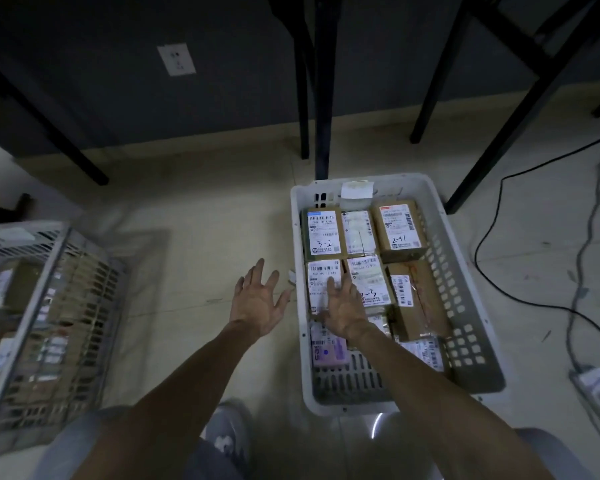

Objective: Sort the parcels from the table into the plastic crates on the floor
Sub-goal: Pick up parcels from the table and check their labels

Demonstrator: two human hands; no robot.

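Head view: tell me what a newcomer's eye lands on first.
The white crate on the floor at centre right stands out, packed with labelled parcels, the 3-2 parcel in its far left corner. The right hand lies flat on parcels in its middle; the left hand spreads open over the floor beside it.

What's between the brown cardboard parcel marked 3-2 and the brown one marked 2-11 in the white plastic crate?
In the head view, one pale white-labelled parcel lies between the brown 3-2 parcel and the brown 2-11 parcel.
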